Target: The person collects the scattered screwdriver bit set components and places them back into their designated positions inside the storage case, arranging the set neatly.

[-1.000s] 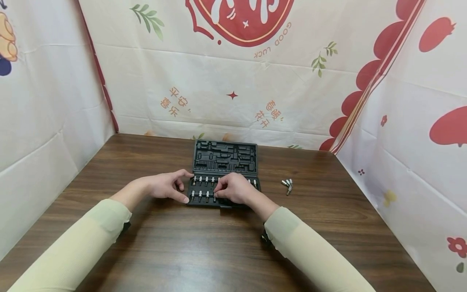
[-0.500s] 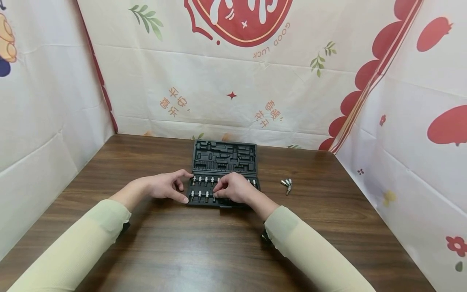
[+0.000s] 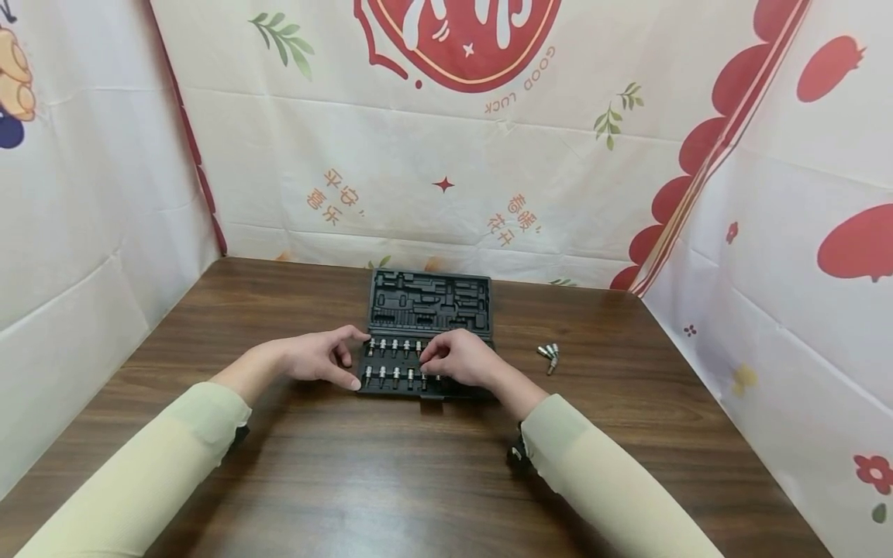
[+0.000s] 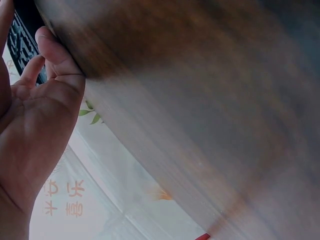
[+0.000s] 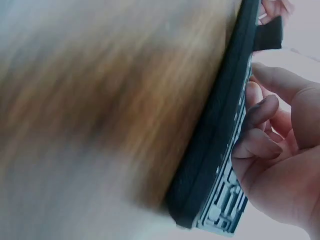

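Note:
A black socket case (image 3: 431,301) lies unfolded on the table, its lid at the back. Two rows of silver bit sockets (image 3: 395,376) stand in its base. My left hand (image 3: 317,356) rests at the case's left side, thumb on the front corner and index finger farther back. In the left wrist view the left hand (image 4: 45,110) touches the dark case. My right hand (image 3: 460,358) pinches a bit socket (image 3: 423,380) in the front row, covering the row's right part. The right wrist view has the right hand (image 5: 275,135) bent over the case, its fingertips partly hidden.
Several loose silver sockets (image 3: 550,354) lie together on the brown wooden table (image 3: 314,480), right of the case. Printed white cloth (image 3: 418,139) hangs behind and on both sides. A small latch (image 5: 268,34) juts from the case's front edge.
My right hand has shifted slightly right, from one front-row socket to the neighbouring one, uncovering the socket it was on. The left hand and the loose sockets have stayed put.

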